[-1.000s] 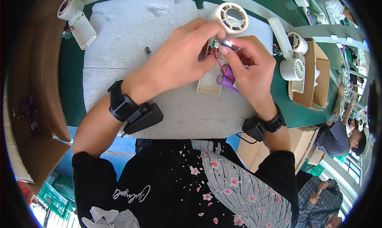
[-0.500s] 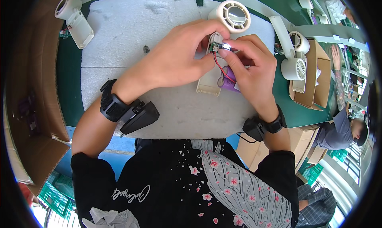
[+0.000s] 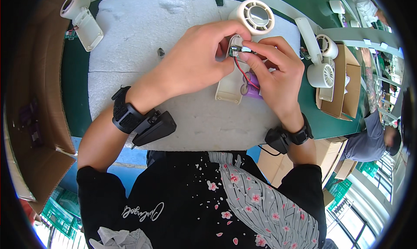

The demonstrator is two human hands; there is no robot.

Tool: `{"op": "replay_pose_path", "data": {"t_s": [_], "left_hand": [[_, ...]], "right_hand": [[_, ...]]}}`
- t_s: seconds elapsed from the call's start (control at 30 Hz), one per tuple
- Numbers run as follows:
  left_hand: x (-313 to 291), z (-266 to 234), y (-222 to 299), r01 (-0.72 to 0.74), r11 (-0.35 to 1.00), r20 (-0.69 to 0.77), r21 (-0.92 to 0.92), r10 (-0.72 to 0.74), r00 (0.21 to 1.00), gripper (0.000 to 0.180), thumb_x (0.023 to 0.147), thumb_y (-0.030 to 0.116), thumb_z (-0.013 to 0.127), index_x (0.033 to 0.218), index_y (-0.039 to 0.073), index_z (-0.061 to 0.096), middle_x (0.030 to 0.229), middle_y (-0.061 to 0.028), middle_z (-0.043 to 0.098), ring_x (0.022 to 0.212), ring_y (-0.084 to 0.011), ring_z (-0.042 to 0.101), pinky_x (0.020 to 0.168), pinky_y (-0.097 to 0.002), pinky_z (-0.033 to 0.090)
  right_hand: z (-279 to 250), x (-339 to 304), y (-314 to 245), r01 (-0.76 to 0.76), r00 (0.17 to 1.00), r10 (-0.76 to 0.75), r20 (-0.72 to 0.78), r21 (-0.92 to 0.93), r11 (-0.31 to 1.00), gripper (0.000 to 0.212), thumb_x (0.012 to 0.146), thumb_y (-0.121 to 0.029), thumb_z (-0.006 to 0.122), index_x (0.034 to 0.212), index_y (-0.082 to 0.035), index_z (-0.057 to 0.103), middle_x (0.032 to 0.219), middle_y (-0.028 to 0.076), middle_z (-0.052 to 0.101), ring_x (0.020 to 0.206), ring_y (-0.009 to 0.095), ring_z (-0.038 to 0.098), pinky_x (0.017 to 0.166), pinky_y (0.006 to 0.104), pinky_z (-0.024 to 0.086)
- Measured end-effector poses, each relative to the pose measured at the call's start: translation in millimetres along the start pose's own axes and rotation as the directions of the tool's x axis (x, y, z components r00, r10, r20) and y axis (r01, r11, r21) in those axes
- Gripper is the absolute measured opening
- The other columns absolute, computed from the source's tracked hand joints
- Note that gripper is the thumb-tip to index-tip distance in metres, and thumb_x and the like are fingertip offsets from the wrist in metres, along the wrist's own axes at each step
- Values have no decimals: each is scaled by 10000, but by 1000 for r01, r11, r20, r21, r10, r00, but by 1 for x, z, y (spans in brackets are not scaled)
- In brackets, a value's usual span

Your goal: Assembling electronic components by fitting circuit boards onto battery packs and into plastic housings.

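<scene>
A cream handheld fan with a round slotted head [image 3: 256, 17] lies at the far edge of the foam block. My left hand [image 3: 195, 60] grips its handle shell [image 3: 228, 90], the thumb and fingers around its upper part. Inside that shell sits a small green circuit board [image 3: 235, 52] with red and black wires. My right hand [image 3: 280, 69] pinches the board's right side between thumb and index finger. The wires run down to a purple cylindrical battery [image 3: 250, 87], which lies beside the shell below my fingers. My fingertips partly hide the board.
A white foam block [image 3: 126, 36] covers the green bench [image 3: 74, 88]. More fan parts lie at the far left [image 3: 84, 23] and right [image 3: 320, 75]. An open cardboard box [image 3: 347, 82] stands at the right, a larger carton [image 3: 47, 97] at the left. A co-worker [image 3: 369, 136] is at the right.
The bright light on the board by my right fingertips has gone out. My hands have barely shifted. At the lower right, a person in plaid has mostly moved out of view.
</scene>
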State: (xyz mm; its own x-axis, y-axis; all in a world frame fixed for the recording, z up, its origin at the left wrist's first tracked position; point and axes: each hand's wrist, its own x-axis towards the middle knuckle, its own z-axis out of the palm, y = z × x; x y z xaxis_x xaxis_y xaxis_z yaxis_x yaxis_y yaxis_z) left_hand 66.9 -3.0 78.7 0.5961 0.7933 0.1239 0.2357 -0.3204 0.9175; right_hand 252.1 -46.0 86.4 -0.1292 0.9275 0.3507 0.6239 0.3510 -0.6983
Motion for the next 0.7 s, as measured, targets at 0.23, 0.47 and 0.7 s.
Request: {"op": "replay_pose_path", "data": {"t_s": [0.23, 0.47, 0.7], "left_hand": [[1, 5, 2, 49, 999, -60, -22, -50, 997, 390, 761, -45, 574, 1141, 45, 582, 943, -49, 638, 766, -123, 572, 747, -260, 493], [-1, 8, 0, 84, 982, -154, -167, -110, 982, 351, 771, -52, 566, 1110, 37, 588, 959, -61, 645, 773, -109, 567, 755, -254, 493], [-2, 7, -1, 74, 985, -112, -155, -92, 989, 331, 775, -52, 566, 1094, 34, 577, 948, -55, 635, 783, -107, 567, 767, -252, 493]], "right_hand": [[2, 2, 2, 22, 999, -23, -35, -29, 999, 198, 777, -59, 765, 971, -41, 733, 847, 50, 629, 670, 97, 603, 591, 223, 493], [4, 5, -5, -52, 997, 52, -55, -6, 999, 184, 770, -49, 770, 943, -9, 723, 806, 51, 625, 659, 96, 601, 593, 219, 487], [3, 3, 0, 7, 999, -8, -50, -25, 1000, 176, 768, -41, 770, 931, 3, 719, 804, 47, 626, 654, 92, 592, 592, 218, 482]]}}
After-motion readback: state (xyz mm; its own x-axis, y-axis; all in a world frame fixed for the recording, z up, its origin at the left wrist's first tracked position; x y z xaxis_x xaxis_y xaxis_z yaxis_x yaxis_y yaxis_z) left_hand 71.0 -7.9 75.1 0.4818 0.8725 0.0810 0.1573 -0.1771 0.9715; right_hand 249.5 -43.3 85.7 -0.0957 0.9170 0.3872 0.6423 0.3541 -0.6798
